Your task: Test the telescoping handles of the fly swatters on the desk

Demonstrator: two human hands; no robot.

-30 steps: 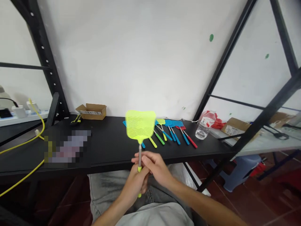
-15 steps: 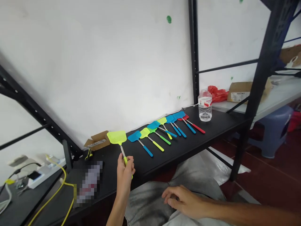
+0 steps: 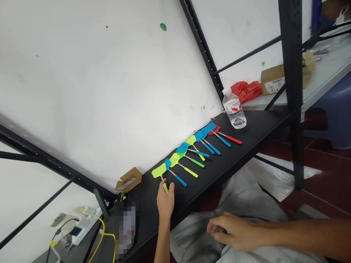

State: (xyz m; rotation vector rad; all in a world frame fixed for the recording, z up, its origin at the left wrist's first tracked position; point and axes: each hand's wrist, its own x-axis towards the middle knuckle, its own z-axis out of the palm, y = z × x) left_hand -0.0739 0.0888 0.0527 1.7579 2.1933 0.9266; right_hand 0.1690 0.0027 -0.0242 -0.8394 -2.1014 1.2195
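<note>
My left hand (image 3: 165, 200) is around the handle of a yellow-green fly swatter (image 3: 159, 170), its thumb a little apart from the handle. The swatter's head lies at the near left end of a row, overlapping the head of a blue fly swatter (image 3: 179, 179). Farther along lie another yellow-green fly swatter (image 3: 189, 170), a green one (image 3: 197, 163), several blue ones (image 3: 210, 128) and a red fly swatter (image 3: 233, 139), heads toward the wall. Over my lap, my right hand (image 3: 233, 230) rests with loosely bent fingers and holds nothing.
The swatters lie on a black shelf (image 3: 263, 124) against a white wall. A water bottle (image 3: 234, 109) stands at its far end. On the left are a small open cardboard box (image 3: 129, 179), a blurred-out item (image 3: 127, 228), a yellow cable (image 3: 102, 233) and a power strip (image 3: 85, 228).
My left hand has lowered the yellow-green fly swatter from above the shelf onto the left end of the row. The view has tilted and shifted. My right hand stays over the lap.
</note>
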